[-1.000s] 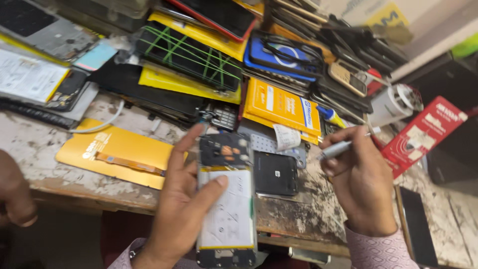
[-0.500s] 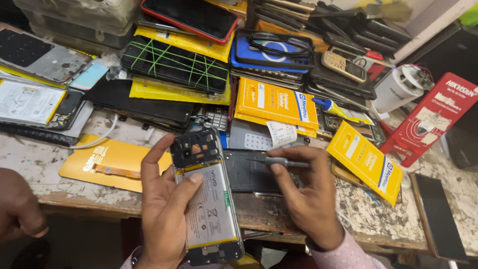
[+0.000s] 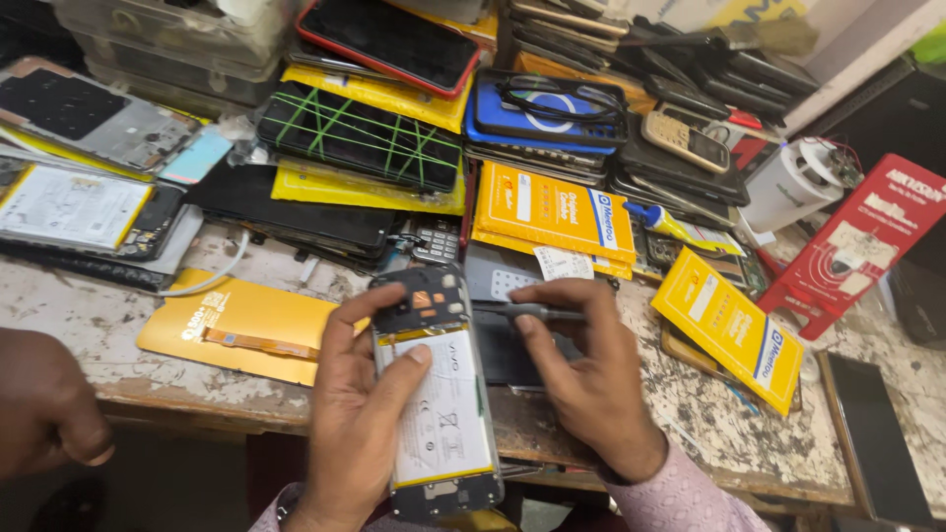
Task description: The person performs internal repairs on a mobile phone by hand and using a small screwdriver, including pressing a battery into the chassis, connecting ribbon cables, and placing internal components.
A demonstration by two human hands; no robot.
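My left hand (image 3: 357,414) grips an opened phone (image 3: 439,394) with its back off, the white battery and dark circuit board facing up, held over the bench's front edge. My left thumb rests on the battery. My right hand (image 3: 581,374) holds a thin metal screwdriver (image 3: 527,311) whose tip points left at the phone's upper right edge, beside the circuit board.
The worn workbench (image 3: 89,325) is piled with stacked phones, screens (image 3: 360,133) and yellow-orange parts packets (image 3: 552,212). A yellow packet (image 3: 734,325) and a red box (image 3: 852,246) lie right. Another person's hand (image 3: 44,409) rests at the left edge. A dark phone (image 3: 872,433) lies far right.
The view has shifted a little. My right hand has brought the screwdriver leftward, closer to the phone's upper edge. My left hand keeps its hold on the phone.
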